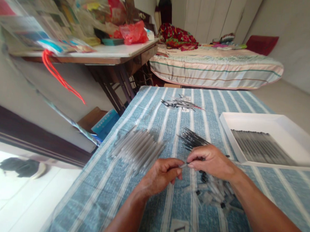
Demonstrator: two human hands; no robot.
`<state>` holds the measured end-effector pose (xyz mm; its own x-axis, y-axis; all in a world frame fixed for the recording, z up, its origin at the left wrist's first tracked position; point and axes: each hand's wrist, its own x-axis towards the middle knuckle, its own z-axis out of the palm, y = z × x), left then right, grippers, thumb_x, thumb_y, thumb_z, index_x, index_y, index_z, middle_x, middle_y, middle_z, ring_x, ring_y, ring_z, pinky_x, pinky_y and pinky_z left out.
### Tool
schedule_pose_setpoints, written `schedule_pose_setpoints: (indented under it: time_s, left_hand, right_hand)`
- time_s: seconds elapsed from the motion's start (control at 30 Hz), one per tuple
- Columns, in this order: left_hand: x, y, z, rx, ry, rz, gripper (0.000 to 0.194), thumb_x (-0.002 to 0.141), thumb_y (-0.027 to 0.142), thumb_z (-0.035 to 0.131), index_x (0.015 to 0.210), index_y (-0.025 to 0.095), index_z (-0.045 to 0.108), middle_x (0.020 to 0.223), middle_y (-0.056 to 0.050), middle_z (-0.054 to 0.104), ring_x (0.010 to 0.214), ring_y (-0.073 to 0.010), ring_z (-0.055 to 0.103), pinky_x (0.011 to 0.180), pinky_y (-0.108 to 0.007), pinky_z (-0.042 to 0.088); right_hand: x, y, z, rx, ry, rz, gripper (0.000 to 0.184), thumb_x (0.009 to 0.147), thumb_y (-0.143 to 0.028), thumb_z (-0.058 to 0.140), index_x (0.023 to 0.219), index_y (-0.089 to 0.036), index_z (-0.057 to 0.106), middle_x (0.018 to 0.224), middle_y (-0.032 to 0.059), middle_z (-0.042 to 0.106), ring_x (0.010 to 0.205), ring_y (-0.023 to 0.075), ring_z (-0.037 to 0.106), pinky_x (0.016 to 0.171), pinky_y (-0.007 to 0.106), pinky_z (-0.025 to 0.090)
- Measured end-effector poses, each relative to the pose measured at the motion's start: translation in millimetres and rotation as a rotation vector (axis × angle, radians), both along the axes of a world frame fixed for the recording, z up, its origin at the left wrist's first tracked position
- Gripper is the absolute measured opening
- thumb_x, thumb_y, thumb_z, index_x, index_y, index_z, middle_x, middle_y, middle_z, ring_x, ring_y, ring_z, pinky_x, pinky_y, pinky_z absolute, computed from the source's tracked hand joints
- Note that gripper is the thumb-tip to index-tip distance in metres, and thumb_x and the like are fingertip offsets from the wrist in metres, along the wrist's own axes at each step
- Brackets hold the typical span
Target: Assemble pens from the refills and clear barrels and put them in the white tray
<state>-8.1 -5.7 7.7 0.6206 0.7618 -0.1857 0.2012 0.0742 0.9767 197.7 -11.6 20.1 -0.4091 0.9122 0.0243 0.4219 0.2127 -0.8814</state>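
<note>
Near the middle of the table, my left hand (160,174) pinches a short visible piece of a grey pen barrel (184,165). My right hand (212,162) is closed at the barrel's other end; whatever its fingertips grip there is hidden. Left of my hands lies a heap of translucent grey pen barrels (139,148). Just beyond my right hand is a bundle of thin black pen refills (192,138). Clear pen caps (214,192) with small black pieces are scattered under and beside my right forearm.
A white open box (281,128) at the right holds a row of grey pens (262,146). Thin dark sticks (183,103) lie at the far end of the striped tablecloth (109,200). A cluttered desk (137,49) stands left, a bed (214,69) behind.
</note>
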Motion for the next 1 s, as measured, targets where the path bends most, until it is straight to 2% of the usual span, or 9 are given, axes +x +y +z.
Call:
schedule_pose_setpoints:
  time_s: [0.2,0.43,0.67,1.0]
  left_hand:
    - [-1,1,1.2,0.005,0.029,0.005,0.023,0.077,0.02,0.055,0.092,0.016,0.071,0.064,-0.001,0.061,0.05,-0.0093,0.044,0.048,-0.021,0.036]
    - [-1,1,-1.1,0.06,0.109,0.014,0.024,0.079,0.019,0.051,0.095,0.013,0.068,0.066,0.0,0.06,0.05,-0.0084,0.044,0.049,-0.02,0.037]
    - [0,1,-1.6,0.112,0.151,-0.016,0.019,0.079,0.016,0.05,0.081,0.014,0.068,0.06,0.002,0.056,0.05,-0.0079,0.044,0.049,-0.019,0.036]
    - [-10,3,-4.0,0.032,0.095,-0.093,0.026,0.085,0.03,0.048,0.093,0.014,0.066,0.064,0.0,0.06,0.046,-0.0067,0.041,0.044,-0.018,0.033]
  right_hand:
    - [-2,0,-1.4,0.014,-0.012,-0.011,0.013,0.075,-0.022,0.06,0.077,-0.013,0.069,0.061,-0.0004,0.063,0.055,0.0093,0.055,0.052,0.018,0.04]
    - [-2,3,-7.2,0.185,-0.166,0.021,0.017,0.079,-0.025,0.056,0.076,-0.014,0.07,0.062,0.0002,0.064,0.057,0.0096,0.055,0.055,0.018,0.038]
    - [0,5,-10.9,0.112,-0.201,0.088,0.018,0.081,-0.026,0.054,0.075,-0.014,0.066,0.056,-0.0031,0.057,0.052,0.0077,0.049,0.051,0.017,0.035]
    - [-2,1,-12.6,0.129,-0.102,0.075,0.011,0.08,-0.022,0.055,0.078,-0.015,0.064,0.057,-0.0029,0.058,0.053,0.0081,0.054,0.053,0.016,0.038]
